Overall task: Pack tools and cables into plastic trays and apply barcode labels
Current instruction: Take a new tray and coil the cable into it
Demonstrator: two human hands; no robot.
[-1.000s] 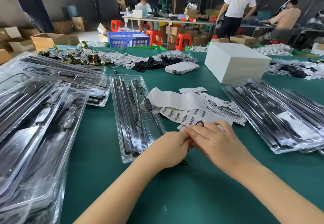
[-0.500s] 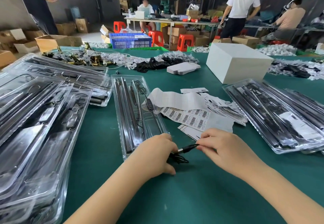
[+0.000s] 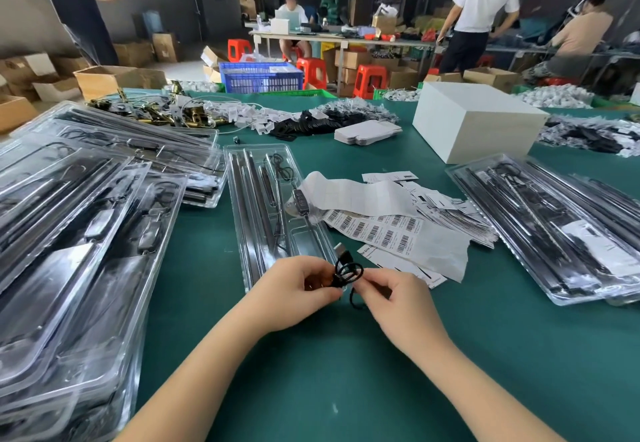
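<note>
A clear plastic tray (image 3: 242,206) lies open on the green table in front of me, holding metal rods and a black cable with an inline controller (image 3: 300,199). At its near end my left hand (image 3: 298,289) and my right hand (image 3: 388,298) both pinch a small coil of black USB cable (image 3: 346,270), its plug sticking up. The cable runs back into the tray. Barcode label sheets (image 3: 374,228) and a strip of blank backing paper (image 3: 353,192) lie just right of the tray.
Stacks of packed clear trays sit at the left (image 3: 79,234) and right (image 3: 561,230). A white box (image 3: 474,123) stands at the back right, with flat cards (image 3: 367,132), black cables and gold hardware (image 3: 149,112) behind. People work at far tables.
My hands came back together and looped the stretched cable into a small coil, lifting it slightly above the tray's near end.
</note>
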